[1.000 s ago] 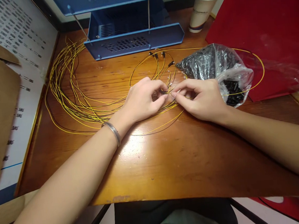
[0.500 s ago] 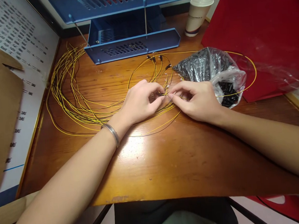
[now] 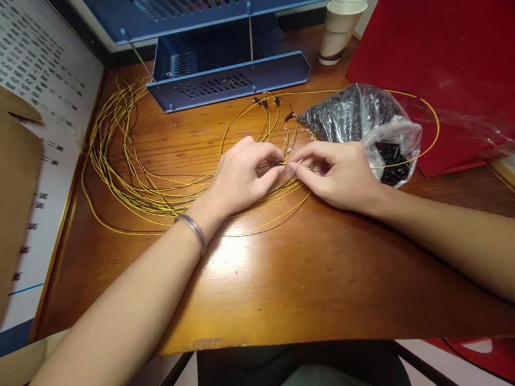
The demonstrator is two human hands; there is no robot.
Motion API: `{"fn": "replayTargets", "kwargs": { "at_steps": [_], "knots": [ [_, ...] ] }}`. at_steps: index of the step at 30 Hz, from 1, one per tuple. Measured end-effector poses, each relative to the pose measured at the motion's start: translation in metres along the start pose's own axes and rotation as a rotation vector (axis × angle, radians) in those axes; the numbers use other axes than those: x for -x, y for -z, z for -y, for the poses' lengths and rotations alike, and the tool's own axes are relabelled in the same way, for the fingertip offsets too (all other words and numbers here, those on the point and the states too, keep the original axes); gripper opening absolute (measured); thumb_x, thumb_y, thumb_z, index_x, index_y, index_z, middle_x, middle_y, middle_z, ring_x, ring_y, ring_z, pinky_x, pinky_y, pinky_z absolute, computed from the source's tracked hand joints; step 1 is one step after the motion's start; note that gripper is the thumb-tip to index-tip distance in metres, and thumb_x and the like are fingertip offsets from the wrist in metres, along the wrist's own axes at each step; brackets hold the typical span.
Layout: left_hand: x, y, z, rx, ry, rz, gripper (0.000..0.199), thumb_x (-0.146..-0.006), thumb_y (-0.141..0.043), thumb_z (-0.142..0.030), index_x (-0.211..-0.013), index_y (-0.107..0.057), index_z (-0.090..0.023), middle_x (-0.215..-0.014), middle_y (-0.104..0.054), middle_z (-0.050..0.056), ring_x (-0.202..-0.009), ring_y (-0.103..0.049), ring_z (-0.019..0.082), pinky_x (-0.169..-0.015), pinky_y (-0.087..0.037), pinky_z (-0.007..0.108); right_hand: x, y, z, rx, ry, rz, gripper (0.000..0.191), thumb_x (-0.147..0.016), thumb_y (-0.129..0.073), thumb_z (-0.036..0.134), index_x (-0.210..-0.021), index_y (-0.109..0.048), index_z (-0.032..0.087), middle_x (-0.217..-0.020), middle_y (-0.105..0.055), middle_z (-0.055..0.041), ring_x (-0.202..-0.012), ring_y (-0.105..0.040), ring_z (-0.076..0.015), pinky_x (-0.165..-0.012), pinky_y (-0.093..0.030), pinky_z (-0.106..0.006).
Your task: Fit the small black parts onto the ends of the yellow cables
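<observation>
My left hand (image 3: pixel 248 173) is closed in a pinch around a small black part, mostly hidden by the fingertips. My right hand (image 3: pixel 338 172) pinches a thin yellow wire (image 3: pixel 407 162) close to its end, and the two sets of fingertips nearly touch. That wire loops out to the right, past the plastic bag. Under and left of my hands lies a loose coil of yellow and black wires (image 3: pixel 105 162). Several wire ends with small black connectors (image 3: pixel 276 101) stick up just behind my hands.
A clear plastic bag of small black parts (image 3: pixel 344 113) lies open beside my right hand. Behind stand a blue slotted metal rack (image 3: pixel 232 80) and a lidded paper cup (image 3: pixel 340 28). A red panel (image 3: pixel 451 67) leans at right; cardboard (image 3: pixel 6 199) stands at left on the wooden table (image 3: pixel 268 286).
My fingertips have come slightly closer together, and less of the black part shows between my left fingers. The wires and bag lie as before; the view has shifted a little.
</observation>
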State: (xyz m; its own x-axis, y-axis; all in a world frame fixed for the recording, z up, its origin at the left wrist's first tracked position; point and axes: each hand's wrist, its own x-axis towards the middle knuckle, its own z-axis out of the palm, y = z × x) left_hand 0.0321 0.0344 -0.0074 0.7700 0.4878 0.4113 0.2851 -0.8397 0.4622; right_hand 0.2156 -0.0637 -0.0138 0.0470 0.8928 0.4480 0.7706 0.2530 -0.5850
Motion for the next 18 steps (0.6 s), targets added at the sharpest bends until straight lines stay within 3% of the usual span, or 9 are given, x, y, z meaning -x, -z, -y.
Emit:
{"fn": "replayTargets", "kwargs": {
  "at_steps": [18],
  "knots": [
    [0.0008,0.0004,0.0003,0.004,-0.029,-0.029,0.017,-0.09,-0.061,-0.031,-0.094,-0.072,-0.018,-0.08,-0.072,0.002,-0.074,-0.059,0.017,-0.075,-0.045,0.03,-0.0013,-0.0002,-0.0019,0.005,0.014,-0.017,0.009,-0.086,-0.066,0.024,-0.086,-0.074,0.02,-0.072,-0.073,0.0003,-0.053,-0.057,-0.0109,-0.056,-0.046,-0.026]
  ]
}}
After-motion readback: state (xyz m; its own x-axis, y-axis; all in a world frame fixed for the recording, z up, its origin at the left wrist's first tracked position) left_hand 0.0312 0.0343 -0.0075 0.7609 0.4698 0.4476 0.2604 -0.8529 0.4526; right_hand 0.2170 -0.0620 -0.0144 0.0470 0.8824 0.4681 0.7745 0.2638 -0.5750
